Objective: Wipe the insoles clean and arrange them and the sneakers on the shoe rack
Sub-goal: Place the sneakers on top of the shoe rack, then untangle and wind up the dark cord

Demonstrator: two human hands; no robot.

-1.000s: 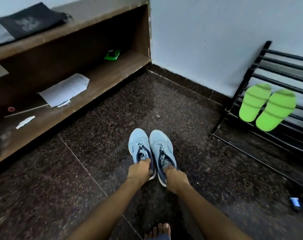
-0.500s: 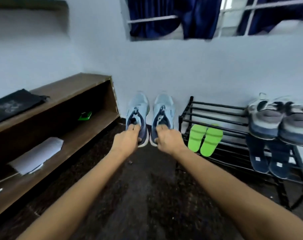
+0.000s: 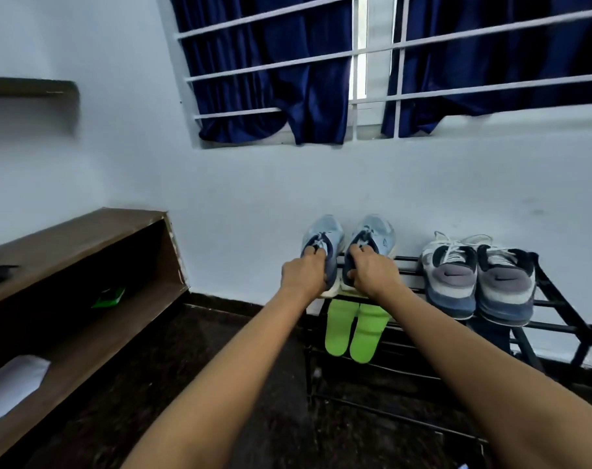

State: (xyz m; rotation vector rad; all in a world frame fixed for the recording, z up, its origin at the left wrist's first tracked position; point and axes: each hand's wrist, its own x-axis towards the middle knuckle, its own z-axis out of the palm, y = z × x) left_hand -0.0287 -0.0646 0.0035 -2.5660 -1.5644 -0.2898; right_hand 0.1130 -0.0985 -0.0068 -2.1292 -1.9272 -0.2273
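Two light blue sneakers sit toes-to-wall at the left end of the black shoe rack's (image 3: 555, 304) top shelf. My left hand (image 3: 303, 274) grips the heel collar of the left sneaker (image 3: 325, 233). My right hand (image 3: 372, 272) grips the heel collar of the right sneaker (image 3: 377, 230). Both heels hang over the rack's front bar. Two bright green insoles (image 3: 354, 328) lie side by side on the shelf below, right under my hands.
A grey-and-navy pair of sneakers (image 3: 479, 277) takes the right half of the top shelf. A low brown wooden shelf unit (image 3: 81, 252) with papers and a green item stands at the left. Dark speckled floor (image 3: 220, 384) lies in front. Barred window with blue curtains above.
Both hands lifted the blue sneakers off the floor and carried them right and up onto the rack's top shelf. The head rose from looking at the floor to facing the wall.
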